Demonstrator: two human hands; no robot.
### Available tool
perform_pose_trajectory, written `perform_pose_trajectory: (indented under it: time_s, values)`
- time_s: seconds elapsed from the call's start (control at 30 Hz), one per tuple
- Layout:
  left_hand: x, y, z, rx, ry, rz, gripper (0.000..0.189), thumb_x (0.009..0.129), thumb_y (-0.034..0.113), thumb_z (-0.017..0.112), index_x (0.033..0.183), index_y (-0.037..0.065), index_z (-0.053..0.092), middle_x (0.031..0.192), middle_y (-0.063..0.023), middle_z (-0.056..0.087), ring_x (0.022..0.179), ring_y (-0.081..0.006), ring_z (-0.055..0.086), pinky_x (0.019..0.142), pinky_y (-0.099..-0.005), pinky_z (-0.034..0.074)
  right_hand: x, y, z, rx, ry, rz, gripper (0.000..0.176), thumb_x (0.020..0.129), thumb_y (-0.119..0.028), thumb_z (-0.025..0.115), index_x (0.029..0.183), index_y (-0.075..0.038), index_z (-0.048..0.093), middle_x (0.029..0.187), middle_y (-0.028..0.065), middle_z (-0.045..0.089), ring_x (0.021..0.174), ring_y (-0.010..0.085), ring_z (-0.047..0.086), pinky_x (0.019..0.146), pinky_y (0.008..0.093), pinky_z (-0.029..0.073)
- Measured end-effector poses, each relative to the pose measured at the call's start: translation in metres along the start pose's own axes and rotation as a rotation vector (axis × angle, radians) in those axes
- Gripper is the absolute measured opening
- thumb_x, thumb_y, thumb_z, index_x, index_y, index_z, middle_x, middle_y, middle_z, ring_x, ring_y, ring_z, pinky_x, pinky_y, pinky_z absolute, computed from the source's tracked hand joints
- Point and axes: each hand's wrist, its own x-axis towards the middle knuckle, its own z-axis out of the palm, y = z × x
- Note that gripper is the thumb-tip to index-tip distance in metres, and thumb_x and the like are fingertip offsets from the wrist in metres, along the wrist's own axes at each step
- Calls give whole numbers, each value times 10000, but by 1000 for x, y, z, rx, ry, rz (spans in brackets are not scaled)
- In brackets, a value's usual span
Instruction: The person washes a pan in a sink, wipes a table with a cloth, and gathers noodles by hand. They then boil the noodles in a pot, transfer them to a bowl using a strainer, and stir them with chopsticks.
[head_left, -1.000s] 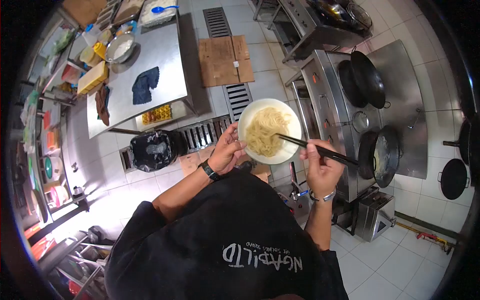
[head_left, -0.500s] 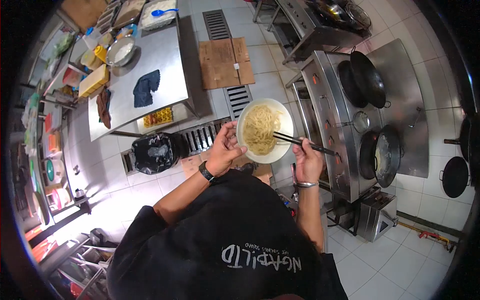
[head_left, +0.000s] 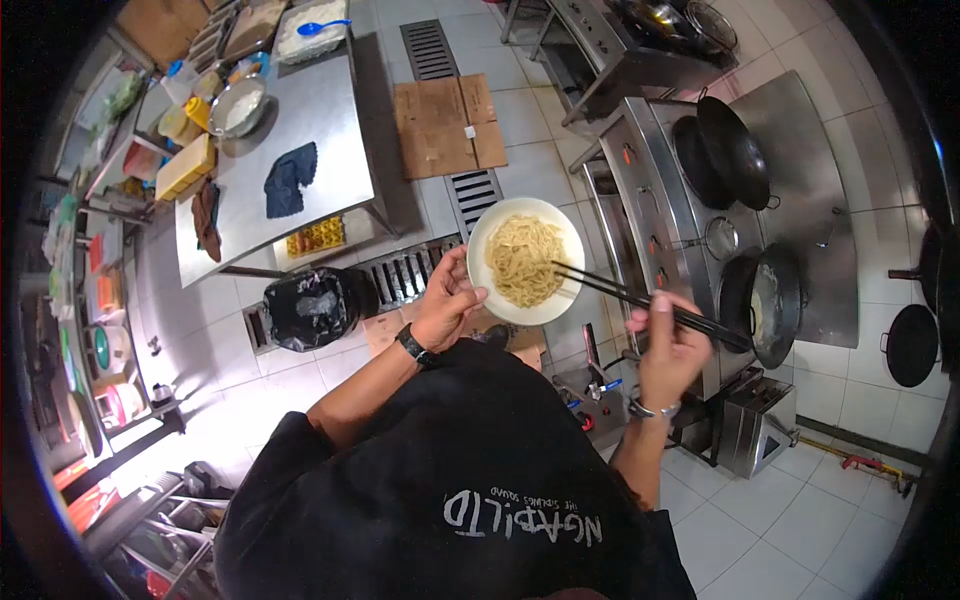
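Observation:
A white bowl of pale noodles is held up in front of my body. My left hand grips its left rim, thumb over the edge and fingers underneath. In my right hand is a pair of black chopsticks, slanting from the fingers toward the bowl. Their tips overlap the right side of the noodles in this view. The right hand is to the right of the bowl and lower, near the stove's front edge.
On the right, a steel stove carries woks and a strainer. A steel table on the left holds a dark cloth and a metal bowl. Below it stands a black-lined bin. Cardboard lies on the floor.
My right hand has drawn away to the right and down with the chopsticks, so more of their length shows. The bowl has shifted slightly left in my left hand.

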Motion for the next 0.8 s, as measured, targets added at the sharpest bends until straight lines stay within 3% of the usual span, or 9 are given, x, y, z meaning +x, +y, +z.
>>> perform_pose_trajectory:
  time_s: [0.13, 0.2, 0.23, 0.3, 0.53, 0.8]
  values:
    - [-4, 8, 11, 19, -23, 71, 604, 765, 1, 629, 1292, 54, 338, 1202, -90, 499, 1059, -169, 554, 862, -262, 490, 5, 55, 21, -30, -39, 96, 155, 888, -85, 598, 961, 51, 585, 751, 114, 651, 605, 150, 631, 580, 264, 534]
    - [-5, 7, 9, 46, -15, 65, 599, 763, -7, 626, 1286, 54, 341, 1195, -92, 505, 1064, -168, 553, 865, -267, 492, 11, 102, 26, 575, 2, 418, 130, 872, -52, 600, 953, 49, 588, 836, 137, 653, 645, 181, 644, 603, 280, 556]
    - [-6, 6, 8, 73, -7, 55, 594, 760, -14, 623, 1280, 54, 344, 1188, -94, 510, 1069, -166, 551, 869, -272, 493, 11, 109, 27, 575, 1, 418, 130, 872, -52, 600, 953, 49, 588, 836, 137, 653, 645, 181, 644, 603, 280, 556]
    - [-4, 3, 7, 32, 3, 37, 585, 767, -10, 612, 1283, 50, 342, 1190, -99, 513, 1079, -175, 550, 881, -289, 493, 11, 120, 27, 763, -2, 608, 144, 856, -31, 606, 969, 55, 588, 904, 148, 649, 681, 204, 650, 614, 291, 566]
    - [5, -6, -10, -176, -37, -52, 485, 829, -19, 531, 1274, 60, 356, 1218, -106, 497, 1130, -223, 524, 951, -404, 459, 21, 79, 14, 742, -65, 483, 151, 864, -68, 608, 941, 62, 612, 861, 128, 649, 665, 193, 639, 612, 274, 549]
    - [11, -14, -9, -201, -43, -62, 519, 834, 6, 511, 1316, 34, 320, 1271, -137, 469, 1186, -253, 492, 983, -436, 433, 32, 16, 16, 793, -19, 373, 178, 892, -93, 583, 956, 71, 606, 820, 105, 636, 670, 164, 603, 608, 241, 503]
